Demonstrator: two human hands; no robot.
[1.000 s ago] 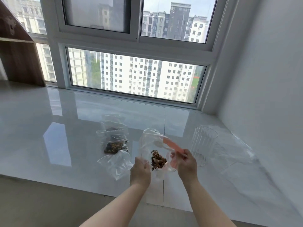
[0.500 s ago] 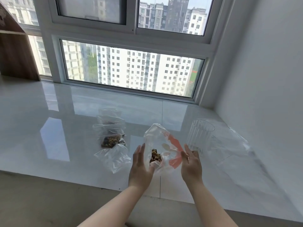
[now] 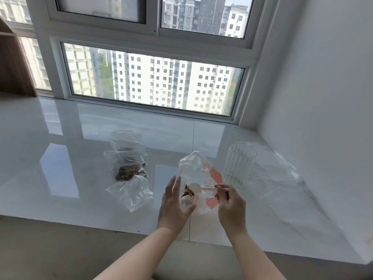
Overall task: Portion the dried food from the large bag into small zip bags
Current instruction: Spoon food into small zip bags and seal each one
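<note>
A large clear bag (image 3: 196, 170) with orange print stands on the white sill, a little dried food (image 3: 188, 191) at its bottom. My left hand (image 3: 174, 205) rests against its left side, fingers straight, thumb under the bag. My right hand (image 3: 229, 203) pinches the handle of a small white spoon (image 3: 198, 187) whose bowl reaches into the bag beside the food. To the left lie small zip bags: one empty (image 3: 131, 193), one filled with dried food (image 3: 127, 166), and more behind (image 3: 126, 141).
A ribbed clear glass cup (image 3: 239, 163) stands right of the large bag. Crumpled clear plastic (image 3: 282, 174) lies further right by the white wall. The sill's front edge (image 3: 101, 225) runs just before my wrists. The window is behind.
My right hand has taken hold of the white spoon and brought it into the bag. Before, both hands were open on either side of the bag. My left hand stays against the bag.
</note>
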